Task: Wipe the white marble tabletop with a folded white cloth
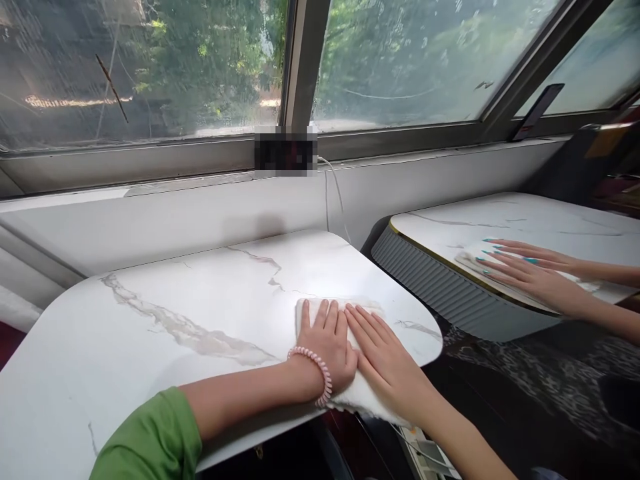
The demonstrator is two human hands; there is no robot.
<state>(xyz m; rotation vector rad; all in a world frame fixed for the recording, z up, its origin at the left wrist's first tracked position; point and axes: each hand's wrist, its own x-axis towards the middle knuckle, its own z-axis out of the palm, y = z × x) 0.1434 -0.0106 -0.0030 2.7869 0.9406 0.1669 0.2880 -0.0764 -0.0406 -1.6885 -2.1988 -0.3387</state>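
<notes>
A white cloth (367,395) lies on the white marble-patterned table (240,280), near its right end, and hangs a little over the front edge. My left hand (327,347), with a pink coiled band at the wrist, rests flat on the cloth, fingers stretched out. Beside it my right hand (385,357) lies flat on the same cloth, fingers extended and pointing up and to the left. The two hands touch or nearly touch. Neither hand grips the cloth.
At the right, another person's hands (540,267) press a cloth (467,260) on a second marble-patterned table (460,217). Windows (400,67) run behind. A blurred-out object (286,152) stands on the sill with a white cable (340,193); a phone-like object (537,112) leans farther right.
</notes>
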